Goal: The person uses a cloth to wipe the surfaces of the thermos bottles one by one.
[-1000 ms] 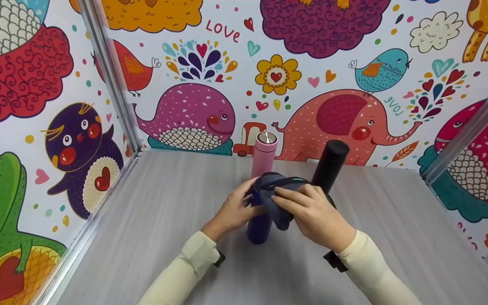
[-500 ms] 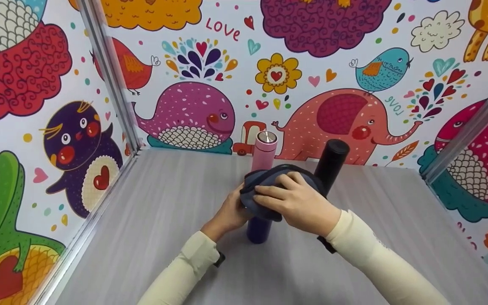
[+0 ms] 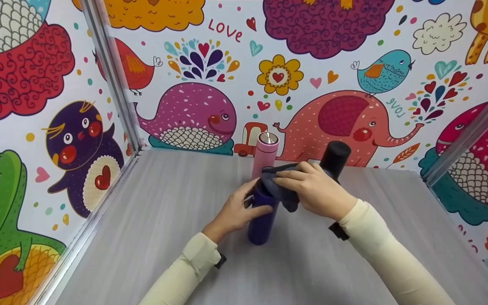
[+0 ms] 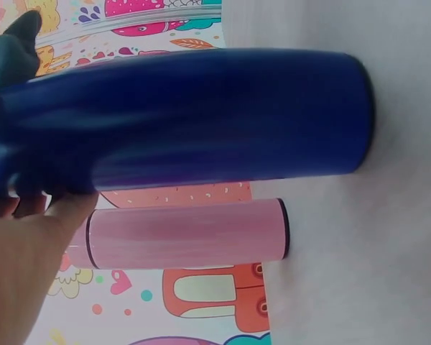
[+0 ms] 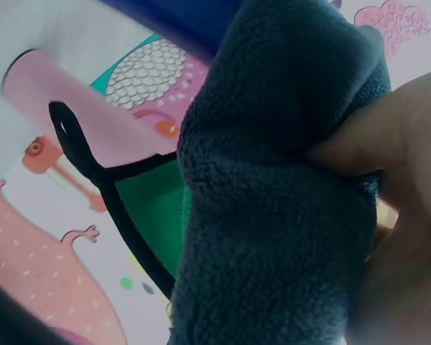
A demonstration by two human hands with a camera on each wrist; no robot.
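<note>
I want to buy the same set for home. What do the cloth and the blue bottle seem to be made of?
The cloth looks like dark grey microfibre or fleece: its surface is a fuzzy, nubbly pile, with a black stitched edge and a green patch. The blue bottle looks like coated metal, though it could be plastic: smooth, satin wall with soft highlights and no seams. The left hand holds the bottle; the right hand holds the cloth.

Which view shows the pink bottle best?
The head view: the pink bottle stands upright behind the cloth, silver cap visible. The left wrist view shows its body sideways beside the blue bottle; the right wrist view gives only a blurred part.
</note>
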